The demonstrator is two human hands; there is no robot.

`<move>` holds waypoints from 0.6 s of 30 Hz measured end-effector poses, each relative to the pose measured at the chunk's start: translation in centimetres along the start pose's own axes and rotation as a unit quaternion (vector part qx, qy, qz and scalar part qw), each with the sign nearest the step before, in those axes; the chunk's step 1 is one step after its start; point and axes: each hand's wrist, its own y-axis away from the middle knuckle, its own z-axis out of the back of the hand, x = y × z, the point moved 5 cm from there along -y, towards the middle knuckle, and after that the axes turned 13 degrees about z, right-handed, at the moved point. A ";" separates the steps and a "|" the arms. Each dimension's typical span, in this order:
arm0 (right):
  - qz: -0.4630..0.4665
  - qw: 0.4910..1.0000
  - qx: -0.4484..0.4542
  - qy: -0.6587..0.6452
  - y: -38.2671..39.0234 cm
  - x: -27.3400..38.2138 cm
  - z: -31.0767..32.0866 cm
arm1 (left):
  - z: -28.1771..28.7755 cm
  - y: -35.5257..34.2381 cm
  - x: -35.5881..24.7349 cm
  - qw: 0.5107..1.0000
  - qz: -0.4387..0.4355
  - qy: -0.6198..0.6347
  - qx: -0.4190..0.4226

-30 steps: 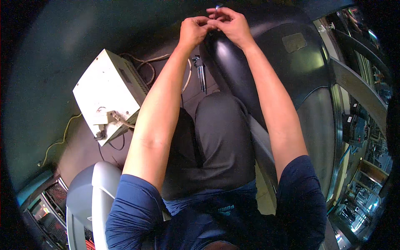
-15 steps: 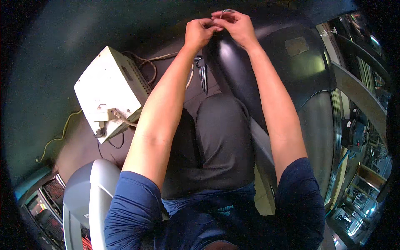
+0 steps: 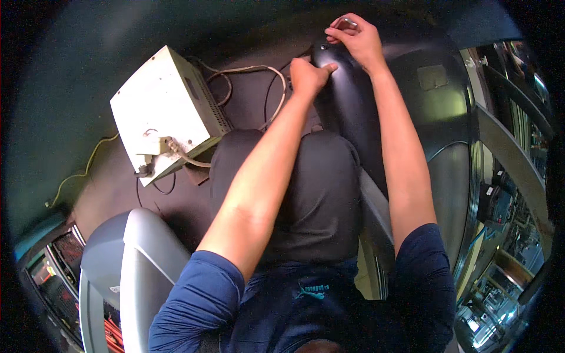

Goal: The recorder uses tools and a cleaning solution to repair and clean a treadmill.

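Note:
My right hand (image 3: pixel 362 41) is raised above the far end of a glossy black rounded cover (image 3: pixel 347 100). Its fingers are pinched on a thin bent metal rod, which looks like a hex key (image 3: pixel 349 22). Just below those fingers, a small shiny fitting (image 3: pixel 323 47) shows at the cover's far end. My left hand (image 3: pixel 308 76) lies at the cover's left edge, thumb stretched out over the black surface. It appears to hold nothing; its other fingers are bent and partly hidden.
A white metal box (image 3: pixel 159 106) with a plug and cables stands on the floor to the left. A beige cable (image 3: pixel 259 69) loops behind it. A grey and white curved housing (image 3: pixel 141 259) is at the lower left. Metal rails and machinery (image 3: pixel 506 282) line the right.
My hands, together before, are now apart: the left has come down onto the cover's edge, the right has moved right with the hex key. The hex key set on the floor is now hidden.

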 end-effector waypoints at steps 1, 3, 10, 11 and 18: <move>0.008 1.000 0.006 0.009 -0.3 0.6 -0.8 | 0.1 -0.3 0.6 0.999 -0.014 -0.010 -0.041; 0.031 0.999 0.002 0.034 -0.2 0.3 -0.2 | -0.2 -0.2 0.4 0.998 -0.023 -0.031 -0.052; 0.041 0.996 -0.061 0.040 0.1 -1.3 0.5 | -0.4 0.2 -0.3 0.997 -0.010 -0.070 -0.035; 0.032 0.997 -0.055 0.034 0.1 -1.2 0.2 | -0.3 0.1 -0.2 0.998 -0.002 -0.061 -0.032; 0.031 0.997 -0.051 -0.049 1.0 -0.9 -0.6 | -0.4 0.0 -0.3 0.997 0.058 -0.035 0.030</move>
